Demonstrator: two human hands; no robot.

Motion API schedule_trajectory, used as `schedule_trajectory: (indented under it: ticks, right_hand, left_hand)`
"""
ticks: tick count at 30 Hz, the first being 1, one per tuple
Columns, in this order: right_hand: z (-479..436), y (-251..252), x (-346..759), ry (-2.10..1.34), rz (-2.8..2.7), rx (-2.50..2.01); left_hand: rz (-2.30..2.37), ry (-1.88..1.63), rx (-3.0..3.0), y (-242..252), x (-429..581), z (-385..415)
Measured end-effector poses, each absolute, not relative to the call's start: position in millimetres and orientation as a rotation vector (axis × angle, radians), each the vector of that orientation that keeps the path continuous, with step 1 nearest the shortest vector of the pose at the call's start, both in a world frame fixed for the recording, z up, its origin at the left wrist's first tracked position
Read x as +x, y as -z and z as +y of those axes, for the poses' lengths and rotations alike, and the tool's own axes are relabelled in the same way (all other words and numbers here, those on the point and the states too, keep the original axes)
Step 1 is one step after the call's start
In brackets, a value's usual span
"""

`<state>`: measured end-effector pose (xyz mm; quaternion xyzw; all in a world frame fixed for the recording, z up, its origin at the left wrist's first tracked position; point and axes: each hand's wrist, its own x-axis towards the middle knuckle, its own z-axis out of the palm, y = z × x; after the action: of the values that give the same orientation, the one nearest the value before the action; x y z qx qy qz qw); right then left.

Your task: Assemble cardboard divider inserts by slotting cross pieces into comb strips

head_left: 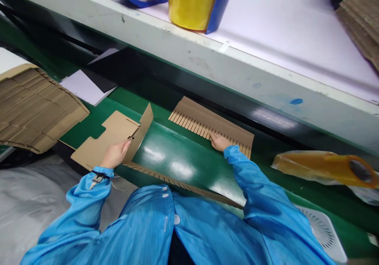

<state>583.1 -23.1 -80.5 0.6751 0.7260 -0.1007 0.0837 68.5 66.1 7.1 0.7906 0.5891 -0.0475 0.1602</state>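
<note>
While both blue-sleeved arms reach over the green conveyor belt [177,158], the left hand [115,154] pinches a die-cut cardboard blank [118,124] narrowly near its slit edge. The right hand [219,141] rests open, not gripping, on the slotted teeth of a cardboard strip [213,123]. A second slotted strip [177,184] lies along the belt's near edge; corrugated sheets [35,109] lie beyond the blank at left.

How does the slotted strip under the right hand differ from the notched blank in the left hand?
The slotted strip has a comb-like row of narrow slots along one edge, while the notched blank has a few broad cut-outs. The strip lies low, whereas the blank has a raised flap. The right hand rests on the strip's slotted edge; the left hand grips the blank. Both are brown cardboard.
</note>
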Motion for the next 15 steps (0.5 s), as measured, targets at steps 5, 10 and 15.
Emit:
schedule_trajectory:
  ticks: [5, 10, 15]
  right_hand:
    - [-18.3, 54.3, 584.8, 0.036, 2.143, 2.132]
    - [-20.2, 22.7, 591.6, -0.251, 2.114, 2.305]
    - [-37.6, -5.7, 573.5, -0.477, 2.330, 2.184]
  left_hand:
    - [1.682, 0.105, 2.311, -8.9, 73.6, 63.2]
    - [1.648, 0.091, 2.368, -10.7, 74.0, 53.5]
    - [1.668, -0.048, 2.351, -1.5, 60.1, 34.3]
